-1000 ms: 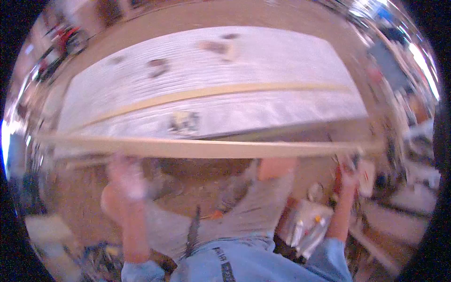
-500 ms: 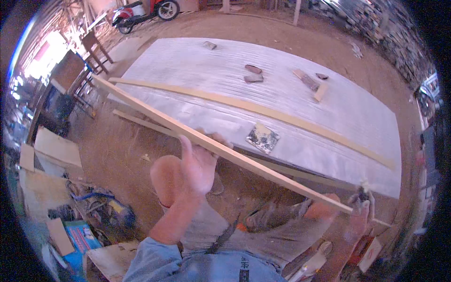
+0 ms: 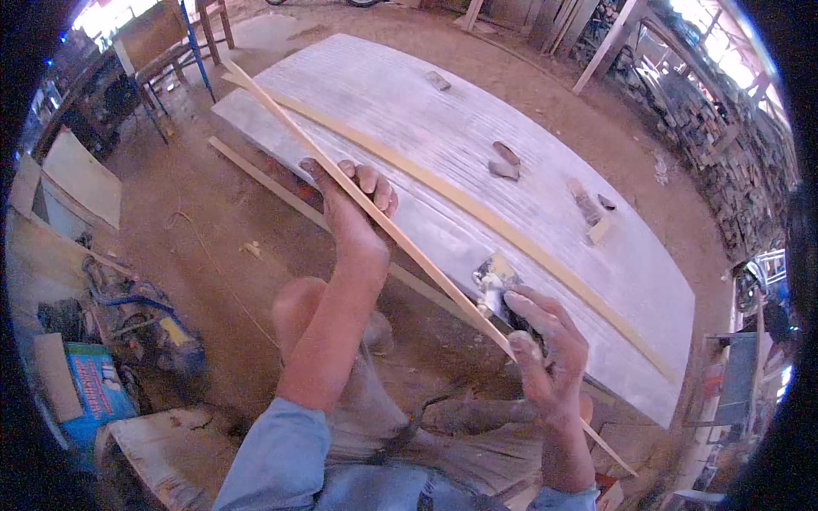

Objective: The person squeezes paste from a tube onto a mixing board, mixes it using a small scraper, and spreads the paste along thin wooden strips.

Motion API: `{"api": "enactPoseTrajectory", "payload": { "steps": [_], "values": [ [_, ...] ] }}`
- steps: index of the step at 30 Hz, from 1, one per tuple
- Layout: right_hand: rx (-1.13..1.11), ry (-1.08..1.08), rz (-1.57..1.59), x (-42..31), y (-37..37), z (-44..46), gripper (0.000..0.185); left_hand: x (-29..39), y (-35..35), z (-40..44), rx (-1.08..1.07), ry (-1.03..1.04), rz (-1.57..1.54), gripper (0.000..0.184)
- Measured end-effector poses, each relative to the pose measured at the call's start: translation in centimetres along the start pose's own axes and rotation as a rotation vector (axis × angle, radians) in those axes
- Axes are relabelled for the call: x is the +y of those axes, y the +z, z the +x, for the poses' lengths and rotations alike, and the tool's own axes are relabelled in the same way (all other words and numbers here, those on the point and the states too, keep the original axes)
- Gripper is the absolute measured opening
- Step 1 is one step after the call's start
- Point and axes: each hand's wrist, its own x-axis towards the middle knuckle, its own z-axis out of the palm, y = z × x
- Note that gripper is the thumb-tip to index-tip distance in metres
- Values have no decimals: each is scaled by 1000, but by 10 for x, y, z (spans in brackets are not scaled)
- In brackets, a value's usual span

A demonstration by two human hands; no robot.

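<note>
Brown floor [image 3: 187, 272] | chair [image 3: 152, 41] upper left | stacked wood [image 3: 731, 162] right | bright light [image 3: 717, 32] above

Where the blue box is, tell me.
In the head view, the blue box is at the lower left, just below the machine and far down-left of the left hand.

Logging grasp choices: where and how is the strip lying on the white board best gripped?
Likely at mid-length of the strip, from above, pinching across its long edges: it is long, narrow and lies flat on the white board, its middle uncovered.
</note>
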Motion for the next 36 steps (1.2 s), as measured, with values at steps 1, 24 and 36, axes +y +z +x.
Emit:
{"api": "enactPoseTrajectory", "payload": {
  "steps": [1, 24, 36],
  "values": [
    [-12, -16, -31, -1, 3, 5, 35, -2, 0, 0, 26, 13, 76, 34],
    [-251, 236, -238, 12, 25, 17, 30, 15, 16, -10, 311, 28, 240, 58],
    [-415, -228, -714, -19, 21, 37, 46, 10, 15, -15, 294, 47, 262, 54]
  ]
}}
